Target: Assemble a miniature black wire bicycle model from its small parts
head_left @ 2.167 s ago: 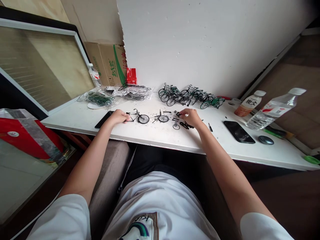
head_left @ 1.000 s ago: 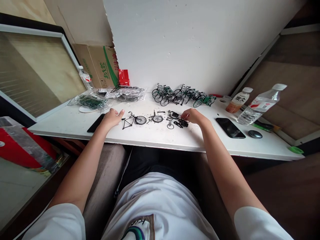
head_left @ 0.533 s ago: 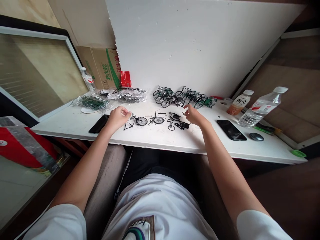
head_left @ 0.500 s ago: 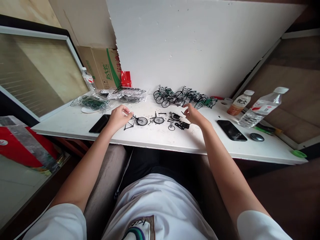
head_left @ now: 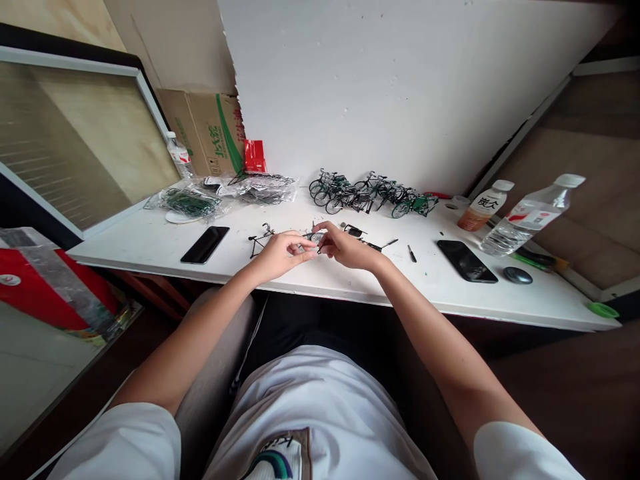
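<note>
My left hand point(head_left: 286, 255) and my right hand point(head_left: 345, 245) meet over the middle of the white table point(head_left: 390, 283), fingertips close together. Both are closed in a pinch around something too small to make out. A black miniature bicycle frame point(head_left: 256, 241) lies just left of my left hand. Small wheel parts show partly behind the fingers, and dark loose parts point(head_left: 354, 231) lie behind my right hand. To the right of that hand is a small dark screwdriver-like tool point(head_left: 411, 253).
Several miniature bicycles point(head_left: 350, 193) stand at the back. Bagged parts point(head_left: 190, 202) lie back left, near a phone point(head_left: 205, 245). On the right are another phone point(head_left: 467, 261), a round dark object point(head_left: 517, 275), an orange-labelled bottle point(head_left: 484, 205) and a water bottle point(head_left: 533, 217).
Both hands have come inward to meet over the small parts. The dark tool now lies on the table at the right. The view has shifted slightly.
</note>
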`<control>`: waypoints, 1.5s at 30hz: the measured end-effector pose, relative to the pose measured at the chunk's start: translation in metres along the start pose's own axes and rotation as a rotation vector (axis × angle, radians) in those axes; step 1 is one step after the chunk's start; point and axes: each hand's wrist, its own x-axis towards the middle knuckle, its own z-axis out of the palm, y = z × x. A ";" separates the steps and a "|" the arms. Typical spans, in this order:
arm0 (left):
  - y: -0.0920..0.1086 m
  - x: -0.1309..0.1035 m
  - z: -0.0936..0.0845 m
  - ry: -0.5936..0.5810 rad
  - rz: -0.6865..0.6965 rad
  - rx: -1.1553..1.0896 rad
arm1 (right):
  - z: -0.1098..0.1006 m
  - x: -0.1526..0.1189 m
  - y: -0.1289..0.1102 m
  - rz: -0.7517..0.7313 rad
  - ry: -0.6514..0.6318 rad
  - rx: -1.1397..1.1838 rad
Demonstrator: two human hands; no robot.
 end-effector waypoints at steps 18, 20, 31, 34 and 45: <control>-0.006 0.003 0.004 -0.132 -0.257 -0.395 | 0.013 0.002 0.000 -0.087 -0.140 0.114; -0.004 0.004 -0.005 -0.059 -0.283 -0.372 | 0.013 0.005 0.005 -0.105 -0.039 0.052; -0.015 0.009 -0.029 0.141 -0.324 -0.331 | 0.035 0.010 0.048 -0.072 0.092 -0.588; -0.023 0.009 -0.028 0.077 -0.314 -0.306 | 0.037 0.010 0.048 -0.055 0.074 -0.634; -0.035 0.008 -0.025 0.035 -0.334 -0.251 | 0.036 0.010 0.042 -0.118 0.104 -0.518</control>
